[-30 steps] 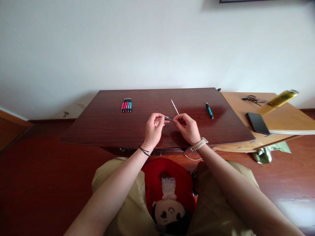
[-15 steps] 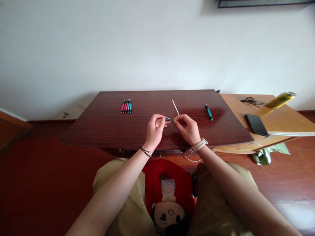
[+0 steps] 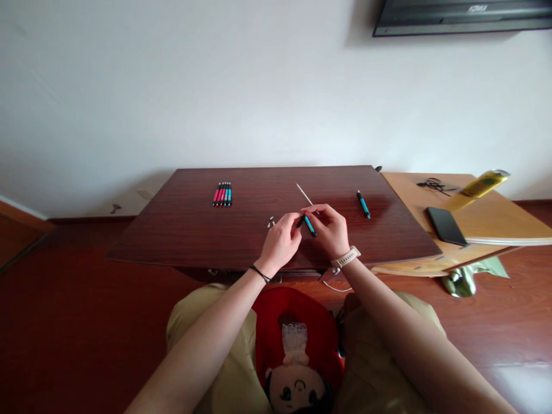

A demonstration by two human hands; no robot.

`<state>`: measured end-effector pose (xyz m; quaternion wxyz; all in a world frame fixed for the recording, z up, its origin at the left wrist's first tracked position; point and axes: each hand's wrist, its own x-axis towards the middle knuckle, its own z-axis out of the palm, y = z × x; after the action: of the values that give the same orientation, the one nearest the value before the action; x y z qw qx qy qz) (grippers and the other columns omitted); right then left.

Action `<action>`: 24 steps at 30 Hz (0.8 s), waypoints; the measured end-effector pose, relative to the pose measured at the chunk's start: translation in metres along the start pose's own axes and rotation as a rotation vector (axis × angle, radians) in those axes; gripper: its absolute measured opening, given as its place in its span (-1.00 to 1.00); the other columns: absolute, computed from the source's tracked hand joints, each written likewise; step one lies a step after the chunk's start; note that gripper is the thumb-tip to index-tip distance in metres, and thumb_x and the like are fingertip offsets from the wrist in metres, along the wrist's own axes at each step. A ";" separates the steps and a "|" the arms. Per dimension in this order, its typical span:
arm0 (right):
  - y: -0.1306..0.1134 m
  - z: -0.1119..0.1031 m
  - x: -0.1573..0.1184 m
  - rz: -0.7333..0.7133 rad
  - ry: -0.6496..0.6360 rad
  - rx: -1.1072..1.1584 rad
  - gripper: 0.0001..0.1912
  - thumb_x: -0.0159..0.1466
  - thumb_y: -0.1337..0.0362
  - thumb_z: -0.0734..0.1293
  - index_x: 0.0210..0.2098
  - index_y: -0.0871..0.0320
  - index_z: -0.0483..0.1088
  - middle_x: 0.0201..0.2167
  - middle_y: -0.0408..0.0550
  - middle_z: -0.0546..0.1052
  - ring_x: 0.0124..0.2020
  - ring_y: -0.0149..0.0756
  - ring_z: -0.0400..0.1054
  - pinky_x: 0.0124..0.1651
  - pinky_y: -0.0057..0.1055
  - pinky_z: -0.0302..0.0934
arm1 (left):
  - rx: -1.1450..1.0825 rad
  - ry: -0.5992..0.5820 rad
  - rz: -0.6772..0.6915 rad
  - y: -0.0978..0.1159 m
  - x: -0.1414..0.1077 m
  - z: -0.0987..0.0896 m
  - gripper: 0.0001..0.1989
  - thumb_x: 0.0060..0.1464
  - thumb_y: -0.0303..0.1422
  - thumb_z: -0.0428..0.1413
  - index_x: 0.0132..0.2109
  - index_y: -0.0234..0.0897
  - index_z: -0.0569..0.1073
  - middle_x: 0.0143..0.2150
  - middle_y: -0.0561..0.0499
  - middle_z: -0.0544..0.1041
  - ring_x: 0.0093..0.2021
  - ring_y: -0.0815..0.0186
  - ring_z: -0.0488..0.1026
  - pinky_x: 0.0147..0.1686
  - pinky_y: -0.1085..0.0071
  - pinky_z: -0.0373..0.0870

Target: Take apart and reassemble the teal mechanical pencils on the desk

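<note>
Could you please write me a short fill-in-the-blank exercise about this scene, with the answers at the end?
1. The left hand and the right hand meet at a pen barrel coloured black and ____.
2. The dark bracelet is round the person's ____ wrist.
3. Seen in the picture, the lone pen lies to the ____ of the thin white rod.
4. The can near the black phone is coloured ____.

Missing words: blue; left; right; yellow.
</note>
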<state>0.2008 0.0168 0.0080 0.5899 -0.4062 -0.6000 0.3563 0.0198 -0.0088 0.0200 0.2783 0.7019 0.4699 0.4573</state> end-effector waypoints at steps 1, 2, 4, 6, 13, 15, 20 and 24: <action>-0.002 0.001 -0.001 -0.019 -0.024 -0.015 -0.74 0.44 0.02 0.48 -0.05 0.06 0.61 -0.01 0.02 0.73 0.02 -0.17 0.65 0.17 -0.20 0.56 | 0.028 -0.008 0.008 0.000 0.000 0.002 -0.69 0.26 -0.50 0.14 0.10 -0.16 0.53 0.04 -0.08 0.67 -0.01 0.25 0.63 0.16 0.26 0.59; -0.003 0.003 -0.003 -0.039 -0.045 -0.035 -0.76 0.45 0.04 0.47 -0.05 0.05 0.63 0.01 0.00 0.73 0.03 -0.16 0.65 0.19 -0.19 0.56 | 0.052 -0.012 0.011 0.000 -0.001 0.004 -0.69 0.25 -0.51 0.13 0.10 -0.17 0.53 0.04 -0.09 0.66 0.01 0.22 0.62 0.18 0.24 0.59; -0.006 0.005 -0.005 -0.077 -0.072 -0.092 -0.77 0.48 0.05 0.44 -0.02 0.01 0.66 0.04 -0.02 0.74 0.07 -0.15 0.66 0.23 -0.17 0.55 | 0.088 -0.009 0.004 -0.001 -0.001 0.007 -0.71 0.25 -0.52 0.11 0.07 -0.19 0.51 0.03 -0.12 0.65 0.03 0.17 0.61 0.19 0.20 0.58; -0.008 0.006 -0.006 -0.112 -0.096 -0.142 -0.76 0.52 0.06 0.41 0.02 -0.02 0.67 0.08 -0.04 0.73 0.11 -0.14 0.65 0.29 -0.14 0.53 | 0.108 0.003 -0.012 -0.002 -0.001 0.009 -0.74 0.27 -0.52 0.08 0.05 -0.19 0.48 0.01 -0.13 0.64 0.03 0.14 0.61 0.16 0.19 0.58; -0.013 0.006 -0.007 -0.133 -0.094 -0.120 -0.67 0.59 0.04 0.31 0.18 -0.04 0.63 0.13 -0.04 0.72 0.11 -0.18 0.65 0.23 -0.19 0.52 | 0.095 0.004 -0.048 -0.002 0.000 0.001 -0.74 0.30 -0.50 -0.03 0.04 -0.14 0.43 -0.03 -0.05 0.64 -0.05 0.21 0.59 0.04 0.29 0.50; -0.012 0.005 -0.006 -0.081 -0.042 -0.065 -0.64 0.58 -0.03 0.31 0.16 -0.01 0.61 0.11 0.01 0.72 0.12 -0.15 0.65 0.24 -0.15 0.54 | 0.084 -0.002 -0.051 -0.003 -0.001 -0.002 -0.76 0.32 -0.49 -0.06 0.00 -0.13 0.42 -0.08 -0.01 0.63 -0.10 0.25 0.57 -0.02 0.35 0.46; 0.000 -0.003 -0.002 -0.017 0.053 0.020 -0.56 0.57 -0.10 0.32 0.18 0.07 0.55 0.14 0.14 0.71 0.14 -0.11 0.66 0.21 -0.12 0.56 | 0.087 -0.072 -0.042 -0.005 -0.010 -0.007 -0.86 0.40 -0.35 -0.05 -0.12 -0.13 0.40 -0.26 0.07 0.54 -0.28 0.33 0.47 -0.20 0.45 0.31; 0.013 -0.012 -0.004 0.052 0.069 0.084 -0.49 0.55 -0.14 0.33 0.25 0.08 0.52 0.20 0.16 0.68 0.16 -0.11 0.65 0.21 -0.12 0.56 | 0.126 -0.173 -0.042 -0.005 -0.019 -0.008 -0.76 0.47 -0.15 -0.02 -0.16 -0.12 0.41 -0.39 0.10 0.44 -0.40 0.33 0.37 -0.30 0.43 0.15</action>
<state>0.2140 0.0180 -0.0051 0.6172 -0.4086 -0.5531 0.3824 0.0074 -0.0248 0.0119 0.2827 0.7446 0.4867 0.3588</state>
